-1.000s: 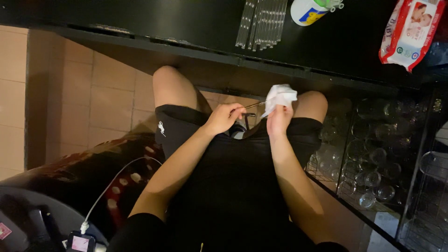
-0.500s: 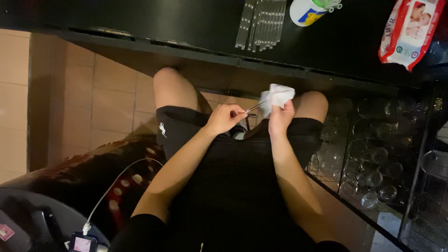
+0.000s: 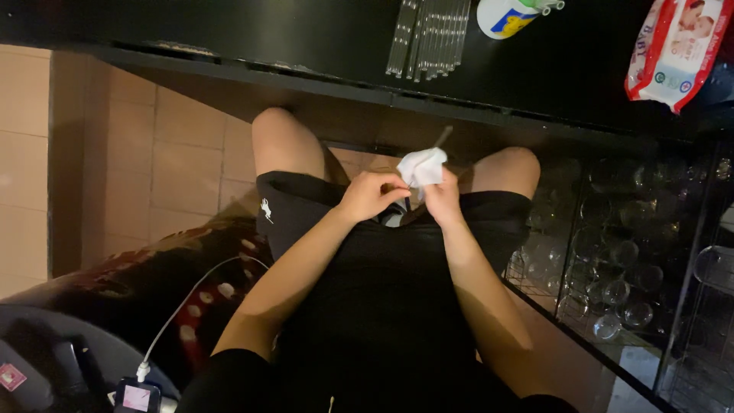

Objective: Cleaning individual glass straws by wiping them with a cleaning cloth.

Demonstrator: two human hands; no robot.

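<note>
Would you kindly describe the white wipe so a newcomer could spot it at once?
Start at the black table edge, then drop to the seated person's lap. Both hands meet there, and the crumpled white wipe sits above the right hand, the only bright thing against the black clothes.

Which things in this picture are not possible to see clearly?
Head view:
- Thin rod: lower part wrapped inside the white wipe.
- Right hand fingertips: behind the wipe.
- Left hand grip: too small to tell.
- Glass tubes and red packet: cut by the top edge.
- Glassware: dim.

Probably a home: tiled floor (image 3: 115,153), rack of glassware (image 3: 612,260), patterned cushion (image 3: 153,283).
</note>
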